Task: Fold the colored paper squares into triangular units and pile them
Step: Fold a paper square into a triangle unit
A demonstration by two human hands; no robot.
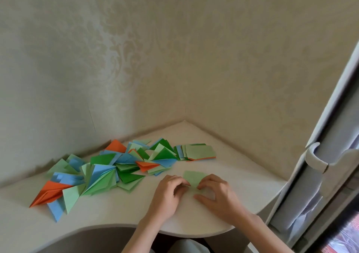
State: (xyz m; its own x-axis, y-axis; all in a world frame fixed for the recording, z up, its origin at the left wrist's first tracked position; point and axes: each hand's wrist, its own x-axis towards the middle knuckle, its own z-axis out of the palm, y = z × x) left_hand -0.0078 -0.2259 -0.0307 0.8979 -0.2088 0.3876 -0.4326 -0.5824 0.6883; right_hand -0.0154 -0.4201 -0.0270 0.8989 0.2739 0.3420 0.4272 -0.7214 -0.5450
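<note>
Light green paper (193,178) on tabletop (116,214), left hand (169,191) and right hand (217,191) pinching its near edge, folded pile (101,173) left of it.

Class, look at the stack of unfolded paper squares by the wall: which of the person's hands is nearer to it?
Right. The right hand lies almost directly in front of the stack of unfolded squares; the left hand lies further to the left. Both hold the light green sheet.

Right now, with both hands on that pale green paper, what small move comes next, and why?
Probably press the crease flat: the left hand and right hand pinch the green paper on the table, still mostly unfolded, unlike the folded triangles piled beside it.
</note>
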